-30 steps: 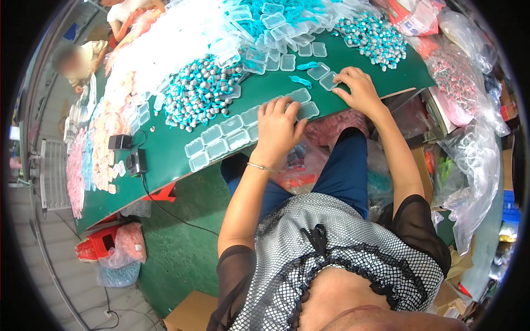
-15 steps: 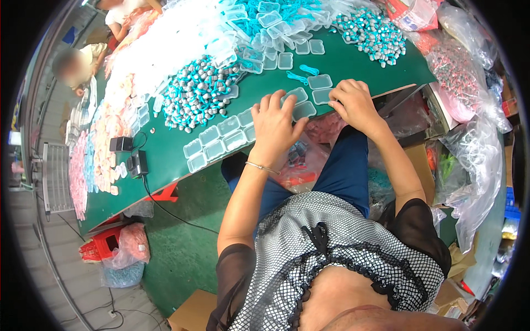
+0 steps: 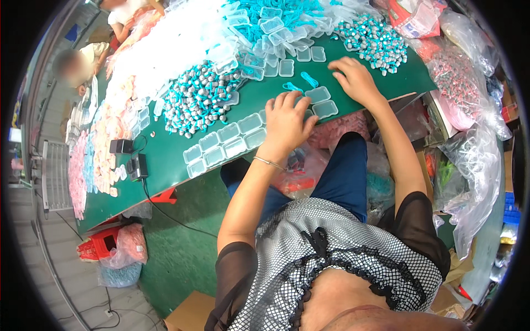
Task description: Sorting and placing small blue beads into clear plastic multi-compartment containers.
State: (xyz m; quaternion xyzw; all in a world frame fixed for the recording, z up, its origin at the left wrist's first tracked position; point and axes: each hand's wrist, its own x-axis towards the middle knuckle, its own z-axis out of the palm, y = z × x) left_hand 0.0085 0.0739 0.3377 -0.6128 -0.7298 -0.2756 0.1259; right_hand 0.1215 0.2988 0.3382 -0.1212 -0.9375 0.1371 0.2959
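Note:
A double row of small clear plastic cases (image 3: 223, 144) lies along the near edge of the green table (image 3: 165, 157). My left hand (image 3: 287, 122) rests flat on the right end of that row, fingers spread over the cases. Two more clear cases (image 3: 321, 101) sit just right of it. My right hand (image 3: 353, 78) is farther back on the green top, fingers down near two loose teal loops (image 3: 301, 83) and a heap of grey and teal earplugs (image 3: 375, 38). Whether it pinches anything is hidden.
A second heap of grey and teal pieces (image 3: 196, 96) lies left of centre, with piles of clear cases (image 3: 265, 27) behind. Pink and orange items (image 3: 96, 149) cover the table's left. Two black boxes with a cable (image 3: 130, 160) sit near the edge. Plastic bags (image 3: 469, 138) crowd the right. Other people (image 3: 83, 63) work far left.
My right hand left the cases at the table edge and moved back toward the teal loops. My left hand shifted slightly right along the row of cases.

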